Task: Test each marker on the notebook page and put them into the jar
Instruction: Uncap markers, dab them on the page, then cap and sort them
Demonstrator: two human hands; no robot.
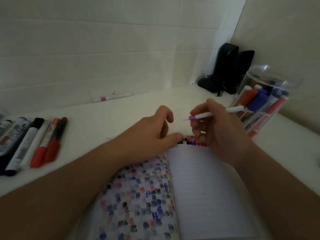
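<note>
Pinching the pink-banded marker [211, 114] crosswise, tip leftward, right hand [214, 125] hovers beyond the notebook page [204, 184]; left hand [155, 130] loose, empty.

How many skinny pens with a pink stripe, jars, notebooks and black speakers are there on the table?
thin pens: 2 (one thin pen in the right hand, one by the wall)
jar: 1
notebook: 1
black speakers: 2 ()
Total: 6
</note>
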